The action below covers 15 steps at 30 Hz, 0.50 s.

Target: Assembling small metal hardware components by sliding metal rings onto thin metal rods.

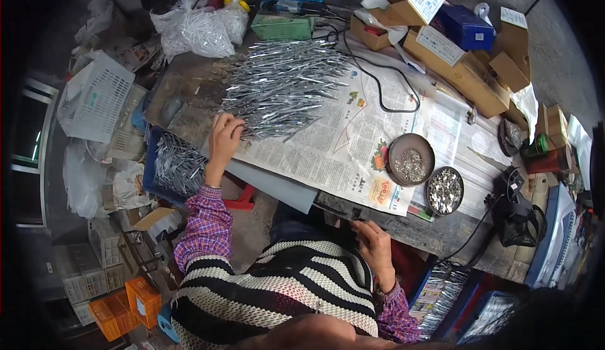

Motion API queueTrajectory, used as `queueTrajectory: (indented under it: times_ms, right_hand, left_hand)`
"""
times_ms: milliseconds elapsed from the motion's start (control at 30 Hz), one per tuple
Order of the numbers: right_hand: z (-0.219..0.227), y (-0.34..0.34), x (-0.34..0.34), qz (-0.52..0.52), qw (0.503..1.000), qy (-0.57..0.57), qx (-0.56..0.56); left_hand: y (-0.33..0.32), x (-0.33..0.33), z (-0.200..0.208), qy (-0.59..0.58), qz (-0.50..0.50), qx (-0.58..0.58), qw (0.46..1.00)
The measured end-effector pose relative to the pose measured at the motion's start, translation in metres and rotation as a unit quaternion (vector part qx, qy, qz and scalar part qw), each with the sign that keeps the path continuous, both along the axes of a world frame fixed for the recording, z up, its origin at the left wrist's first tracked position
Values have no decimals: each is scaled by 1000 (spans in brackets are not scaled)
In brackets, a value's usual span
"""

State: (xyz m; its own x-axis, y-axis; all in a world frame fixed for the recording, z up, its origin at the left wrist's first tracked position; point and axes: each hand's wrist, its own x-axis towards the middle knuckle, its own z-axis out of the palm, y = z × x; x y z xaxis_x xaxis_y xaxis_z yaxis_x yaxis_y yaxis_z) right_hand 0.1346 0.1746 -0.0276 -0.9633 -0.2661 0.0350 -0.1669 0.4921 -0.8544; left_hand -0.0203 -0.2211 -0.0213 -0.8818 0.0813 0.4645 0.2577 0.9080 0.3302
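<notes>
Two hands: one person in a black-and-white striped knit top over purple plaid sleeves works at a cluttered bench.
Left hand (225,137): stretched out to the near edge of the big heap of thin silvery metal rods (280,88), fingers curled down onto the rod ends; whether they are clamped on any rod cannot be told.
Right hand (376,244): low against the near edge of the dark workbench (435,233), fingers loosely bent and apart, holding nothing that shows.
Rod heap: lies fanned across the far left part of the spread newspaper (334,142).
Beside it: a blue plastic tray (173,164) holding more such rods, just left of the left hand and below the bench edge.
On the paper, right: a round brown metal dish (411,159) of small silvery parts, and just beside it a second round dish (445,191) filled with similar pieces.
Behind: a black cable (378,85) looping over the newspaper, brown cardboard boxes (460,66) stacked at the far right.
</notes>
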Motion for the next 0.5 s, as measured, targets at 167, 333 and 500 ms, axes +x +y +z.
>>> queueTrajectory:
  times_ms: [167, 333, 500]
  right_hand:
    - [2, 3, 1, -8, 999, 2, -33]
    - [-1, 5, 3, -8, 999, -12, -42]
    - [0, 5, -2, 2, 998, 5, -60]
  left_hand:
    - [0, -3, -2, 31, -28, -61, 997]
    - [3, -4, -5, 35, -83, -65, 994]
    - [0, 0, -5, 35, -70, -93, 993]
